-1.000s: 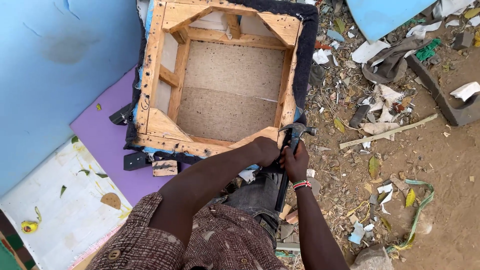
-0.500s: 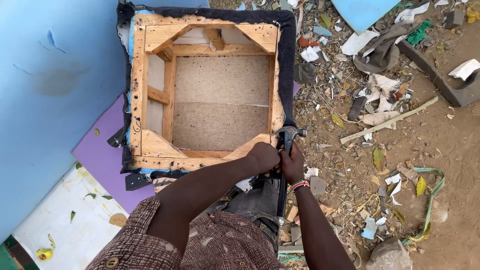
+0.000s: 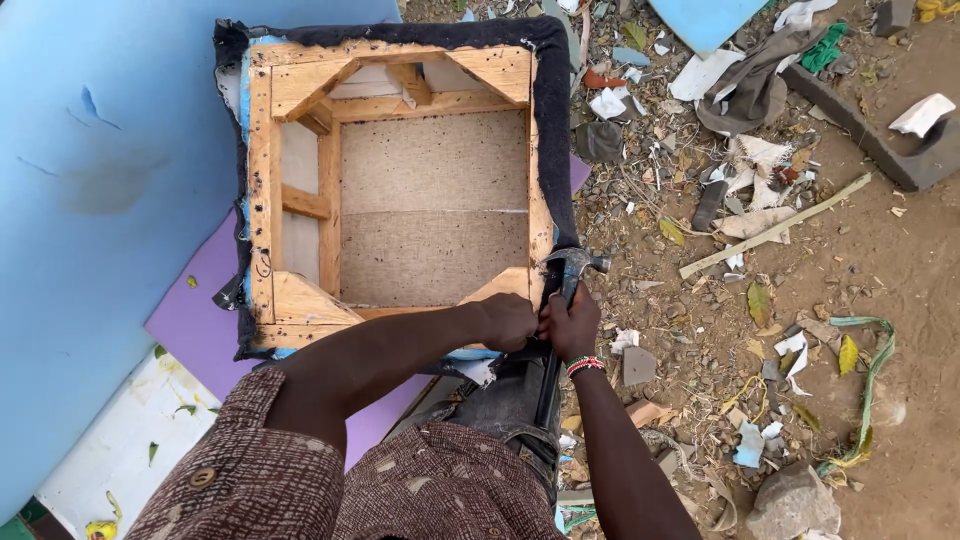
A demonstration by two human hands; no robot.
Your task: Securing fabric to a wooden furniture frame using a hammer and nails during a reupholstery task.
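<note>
We see the hammer [image 3: 565, 290] gripped by our right hand [image 3: 572, 325], handle running toward us, head at the frame [image 3: 262, 180] corner; left hand [image 3: 508, 322] pinches fabric there. Littered ground [image 3: 880, 250] lies rightward.

Pale yellow-tan wooden frame [image 3: 300, 190], dark specks along near rail. Black fabric edging [image 3: 555, 120] wraps frame rim. Inside panel beige-grey burlap backing [image 3: 435, 210], fine speckle. Big light blue foam sheet [image 3: 100, 180] at left; purple sheet [image 3: 200, 320] under frame; white board [image 3: 110, 450] with yellow-green leaf scraps. Hammer [image 3: 570, 268] head dull grey metal, handle black. Shirt sleeve [image 3: 250, 470] brown with fine cream crosshatch, brown button. Wrist bracelet [image 3: 585, 365] red, white, green beads. Ground [image 3: 880, 270] reddish-brown dirt, white and green litter.
</note>
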